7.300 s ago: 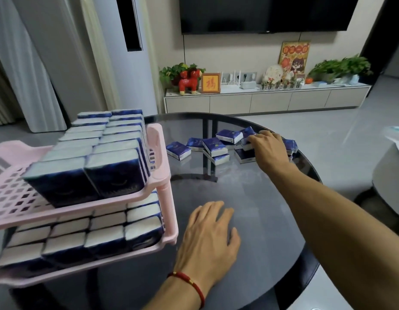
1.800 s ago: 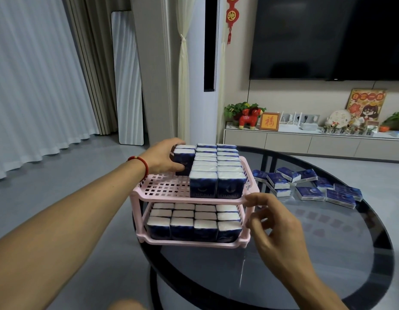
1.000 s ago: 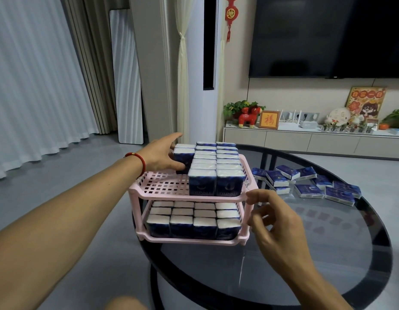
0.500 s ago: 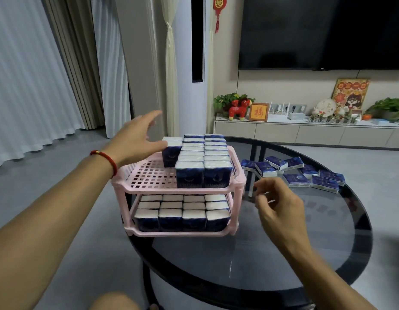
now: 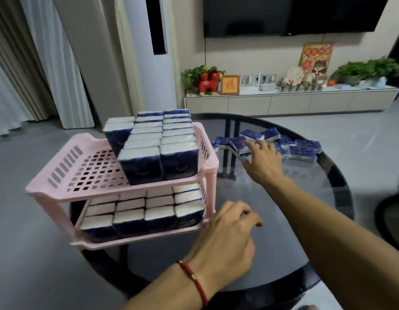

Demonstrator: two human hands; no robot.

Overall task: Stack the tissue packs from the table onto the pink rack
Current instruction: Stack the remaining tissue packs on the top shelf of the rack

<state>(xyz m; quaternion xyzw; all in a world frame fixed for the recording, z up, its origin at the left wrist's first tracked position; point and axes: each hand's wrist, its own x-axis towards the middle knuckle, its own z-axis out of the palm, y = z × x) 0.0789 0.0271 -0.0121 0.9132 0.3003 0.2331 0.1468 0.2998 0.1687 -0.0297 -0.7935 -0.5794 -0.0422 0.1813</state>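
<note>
Reaching right hand [image 5: 262, 163], fingers spread, onto loose tissue packs [image 5: 302, 151] at frame centre-right. Left hand [image 5: 227, 238] loosely curled, empty. Risk: pink rack [image 5: 60, 191] overhangs table [image 5: 317, 198] edge, a nudge tips it

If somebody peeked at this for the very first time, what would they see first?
Probably the pink rack at the left edge of the round glass table, both shelves packed with dark blue tissue packs. Next, the right hand reaching out to the loose packs scattered at the table's far side, while the left hand hovers near the rack's lower shelf.
</note>
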